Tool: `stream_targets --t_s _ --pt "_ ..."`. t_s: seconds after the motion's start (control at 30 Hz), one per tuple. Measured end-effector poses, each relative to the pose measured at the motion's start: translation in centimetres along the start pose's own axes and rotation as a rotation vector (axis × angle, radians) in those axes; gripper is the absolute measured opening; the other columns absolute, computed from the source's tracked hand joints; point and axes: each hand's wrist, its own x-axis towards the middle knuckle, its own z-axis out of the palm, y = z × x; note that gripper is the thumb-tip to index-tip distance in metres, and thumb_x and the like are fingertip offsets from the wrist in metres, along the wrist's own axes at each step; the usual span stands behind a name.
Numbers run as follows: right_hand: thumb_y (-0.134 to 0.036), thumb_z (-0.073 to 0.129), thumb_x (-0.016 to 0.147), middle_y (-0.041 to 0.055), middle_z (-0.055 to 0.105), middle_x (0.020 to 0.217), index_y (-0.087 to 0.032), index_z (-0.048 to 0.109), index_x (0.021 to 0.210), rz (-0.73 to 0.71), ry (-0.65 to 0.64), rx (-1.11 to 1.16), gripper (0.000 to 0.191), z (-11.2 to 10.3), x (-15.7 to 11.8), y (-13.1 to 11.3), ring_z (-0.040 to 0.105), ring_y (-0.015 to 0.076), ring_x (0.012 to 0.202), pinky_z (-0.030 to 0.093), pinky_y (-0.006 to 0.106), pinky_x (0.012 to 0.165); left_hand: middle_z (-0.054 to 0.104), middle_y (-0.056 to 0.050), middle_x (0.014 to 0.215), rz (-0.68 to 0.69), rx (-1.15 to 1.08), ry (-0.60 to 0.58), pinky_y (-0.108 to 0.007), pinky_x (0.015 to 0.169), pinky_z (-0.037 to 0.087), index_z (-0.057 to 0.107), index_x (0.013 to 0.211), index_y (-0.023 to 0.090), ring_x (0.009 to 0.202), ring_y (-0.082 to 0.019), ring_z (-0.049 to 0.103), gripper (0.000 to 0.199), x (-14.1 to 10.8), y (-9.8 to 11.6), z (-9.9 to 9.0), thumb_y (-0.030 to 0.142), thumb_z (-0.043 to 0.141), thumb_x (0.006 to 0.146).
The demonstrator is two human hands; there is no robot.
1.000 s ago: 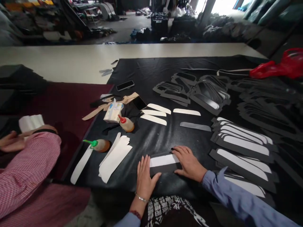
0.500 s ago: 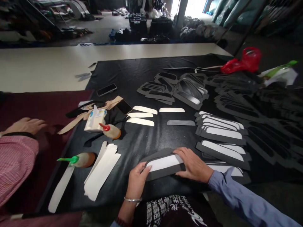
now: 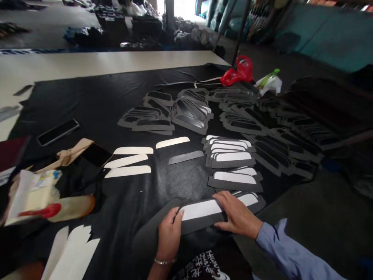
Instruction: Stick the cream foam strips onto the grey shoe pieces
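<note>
Between my two hands is a dark grey fabric-like piece with a white strip [image 3: 201, 210] along it. My left hand [image 3: 169, 235] pinches its left end, the thumb lying on the white strip. My right hand [image 3: 237, 214] grips the right end, thumb along the near edge and fingers over the far one. The held piece partly covers a pile of similar pieces [image 3: 252, 200] at its right. Just beyond lie two more piles of grey pieces with white strips, the nearer one [image 3: 236, 177] and the farther one [image 3: 230, 156].
Several cream strips [image 3: 128, 171] and a grey strip [image 3: 186, 157] lie on the black sheet [image 3: 96, 93]. To the left are a red-tipped bottle [image 3: 72, 208], a tissue pack [image 3: 40, 190], white pieces [image 3: 75, 252] and a phone [image 3: 58, 132]. Many grey pieces [image 3: 244, 120] spread beyond.
The view has turned right, so the other person's arm has left the picture. My hands, still holding the piece, have shifted right across the table to the nearest pile.
</note>
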Motion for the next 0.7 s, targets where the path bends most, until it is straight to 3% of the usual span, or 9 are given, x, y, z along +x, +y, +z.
stream_targets --t_s 0.13,0.2,0.33,0.47,0.6,0.7 --pt "-0.032 0.066 0.069 0.0132 0.049 0.117 -0.018 0.038 0.125 0.062 0.026 -0.047 0.064 -1.1 -2.4 3.7 0.048 0.0263 0.107 0.044 0.04 0.088 0.067 -0.004 0.072 0.113 0.08 -0.086 -0.026 0.065 0.047 0.066 0.079 0.018 0.069 -0.017 0.061 0.035 1.0 1.6 3.5 0.04 0.039 0.085" --pt "-0.038 0.064 0.073 0.0133 0.049 0.119 -0.02 0.037 0.128 0.062 0.031 -0.089 0.064 -1.8 -3.3 6.2 0.048 0.0264 0.109 0.044 0.04 0.089 0.068 -0.006 0.079 0.212 0.164 -0.108 -0.027 0.069 0.049 0.066 0.087 0.018 0.074 -0.017 0.062 0.036 1.5 1.9 4.9 0.033 0.033 0.088" --pt "-0.05 0.065 0.069 0.0136 0.052 0.119 -0.022 0.041 0.129 0.011 0.036 -0.205 0.07 -3.2 -2.7 9.8 0.049 0.0292 0.109 0.044 0.043 0.087 0.067 -0.009 0.101 0.425 0.381 0.063 -0.029 0.08 0.05 0.052 0.117 0.014 0.092 -0.017 0.061 0.035 2.1 0.5 5.3 0.029 0.037 0.09" --pt "-0.045 0.055 0.081 0.0124 0.055 0.115 -0.021 0.044 0.127 -0.046 0.069 -0.212 0.054 -4.0 3.1 8.9 0.053 0.0257 0.103 0.045 0.041 0.085 0.062 -0.01 0.109 0.522 0.638 0.27 -0.035 0.085 0.047 0.047 0.121 0.015 0.1 -0.02 0.057 0.042 1.3 -2.6 2.4 0.034 0.051 0.084" --pt "-0.033 0.046 0.088 0.0126 0.057 0.109 -0.018 0.05 0.118 -0.246 0.039 -0.21 0.034 -3.4 11.7 5.7 0.053 0.0241 0.098 0.046 0.039 0.083 0.049 -0.011 0.128 0.38 0.892 0.288 -0.044 0.093 0.04 0.038 0.131 0.018 0.118 -0.029 0.043 0.065 -0.9 -5.0 -1.3 0.033 0.064 0.073" --pt "-0.03 0.045 0.089 0.0137 0.058 0.103 -0.014 0.056 0.108 -0.34 0.0 -0.274 0.028 -2.4 16.9 3.5 0.053 0.0252 0.095 0.046 0.039 0.08 0.052 -0.01 0.126 0.344 0.967 0.249 -0.045 0.094 0.038 0.04 0.129 0.019 0.114 -0.027 0.045 0.063 -2.0 -5.9 -2.8 0.029 0.064 0.072"
